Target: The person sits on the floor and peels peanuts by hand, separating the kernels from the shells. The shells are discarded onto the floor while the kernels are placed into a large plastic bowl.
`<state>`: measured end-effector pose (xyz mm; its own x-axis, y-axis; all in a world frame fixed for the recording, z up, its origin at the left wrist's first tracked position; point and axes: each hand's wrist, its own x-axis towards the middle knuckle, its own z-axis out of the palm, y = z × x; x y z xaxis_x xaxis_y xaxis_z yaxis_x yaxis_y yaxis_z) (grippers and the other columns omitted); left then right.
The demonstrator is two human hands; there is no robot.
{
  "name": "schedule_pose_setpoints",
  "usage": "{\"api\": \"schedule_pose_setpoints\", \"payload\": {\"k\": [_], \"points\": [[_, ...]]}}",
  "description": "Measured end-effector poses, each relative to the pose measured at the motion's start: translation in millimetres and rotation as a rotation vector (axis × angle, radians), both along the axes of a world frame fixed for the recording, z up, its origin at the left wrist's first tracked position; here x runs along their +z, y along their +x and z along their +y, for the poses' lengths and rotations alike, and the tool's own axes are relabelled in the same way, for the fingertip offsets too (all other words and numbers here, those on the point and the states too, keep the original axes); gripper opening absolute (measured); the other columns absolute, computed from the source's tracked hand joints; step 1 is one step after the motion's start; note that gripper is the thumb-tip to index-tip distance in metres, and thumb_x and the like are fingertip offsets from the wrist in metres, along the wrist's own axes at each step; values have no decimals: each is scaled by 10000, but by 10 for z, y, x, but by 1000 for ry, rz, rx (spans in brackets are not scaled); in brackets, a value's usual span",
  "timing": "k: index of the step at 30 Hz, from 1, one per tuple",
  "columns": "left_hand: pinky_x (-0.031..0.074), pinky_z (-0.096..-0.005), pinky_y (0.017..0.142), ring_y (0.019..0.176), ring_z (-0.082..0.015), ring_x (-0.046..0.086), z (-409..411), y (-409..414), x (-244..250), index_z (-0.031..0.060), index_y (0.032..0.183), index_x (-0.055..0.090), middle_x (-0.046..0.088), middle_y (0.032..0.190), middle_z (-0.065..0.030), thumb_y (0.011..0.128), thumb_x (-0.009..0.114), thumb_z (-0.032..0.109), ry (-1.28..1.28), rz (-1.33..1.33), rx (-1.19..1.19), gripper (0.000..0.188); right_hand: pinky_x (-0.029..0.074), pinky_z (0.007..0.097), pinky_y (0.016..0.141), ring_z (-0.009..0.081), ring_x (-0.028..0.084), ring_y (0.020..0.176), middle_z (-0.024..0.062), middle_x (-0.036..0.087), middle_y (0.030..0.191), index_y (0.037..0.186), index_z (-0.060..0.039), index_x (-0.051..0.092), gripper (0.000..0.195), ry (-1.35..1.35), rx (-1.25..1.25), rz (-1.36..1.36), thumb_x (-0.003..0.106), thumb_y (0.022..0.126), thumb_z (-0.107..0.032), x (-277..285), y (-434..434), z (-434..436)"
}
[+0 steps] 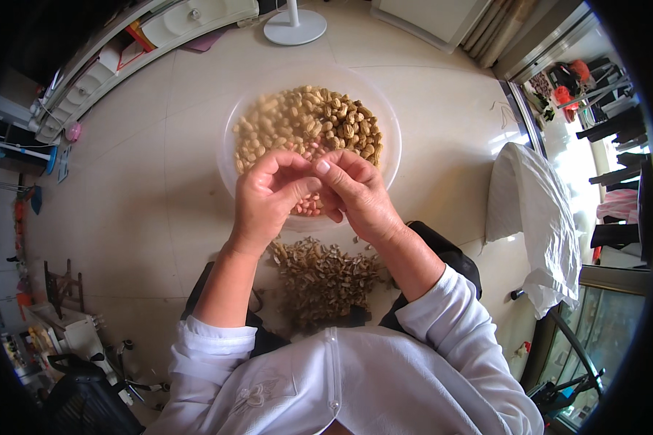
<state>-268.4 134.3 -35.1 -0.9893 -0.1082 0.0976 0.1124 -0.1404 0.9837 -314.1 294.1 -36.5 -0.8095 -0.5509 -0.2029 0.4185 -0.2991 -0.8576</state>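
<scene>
My left hand [265,198] and my right hand [365,197] meet at the fingertips above a translucent plastic basin [395,136]. Thumbs and forefingers are pinched close together; whatever lies between them is hidden by the fingers. Unshelled peanuts [315,111] fill the far part of the basin. Pinkish shelled peanut kernels [308,207] lie in the near part, partly covered by my hands. On the floor between my legs, below the basin, spreads a heap of broken peanut shells [329,277].
A white plastic woven sack [544,217] stands slumped at the right. The round white base of a stand [295,27] is beyond the basin. Along the far left runs a white drawer cabinet [190,22]. A black office chair [81,391] sits at the lower left.
</scene>
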Motion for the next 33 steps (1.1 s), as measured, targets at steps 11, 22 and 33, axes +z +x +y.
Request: {"api": "schedule_pose_setpoints", "payload": {"k": [11,22,33], "points": [[537,-230,740,809,-82,631,-13,7,17,13,984,621,663,900,-20,865,732,23,68,-101,-36,163,361,201,462,39,472,565,-27,564,742,999,-57,595,177,101,13,116,601,995,-235,62,-10,20],[561,-256,731,800,-99,631,-34,27,5,37,983,599,646,885,-22,867,717,20,258,-229,-103,167,479,221,629,61,573,716,19,640,830,1055,5,619,143,122,-96,310,569,972,-101,-9,62,-35],[559,-310,828,870,-146,651,36,41,22,55,1133,637,661,1008,-23,904,703,131,532,-147,-181,250,295,221,435,73,387,512,-17,478,686,1017,-40,582,175,-266,-7,-309,503,979,-192,125,-19,98]]}}
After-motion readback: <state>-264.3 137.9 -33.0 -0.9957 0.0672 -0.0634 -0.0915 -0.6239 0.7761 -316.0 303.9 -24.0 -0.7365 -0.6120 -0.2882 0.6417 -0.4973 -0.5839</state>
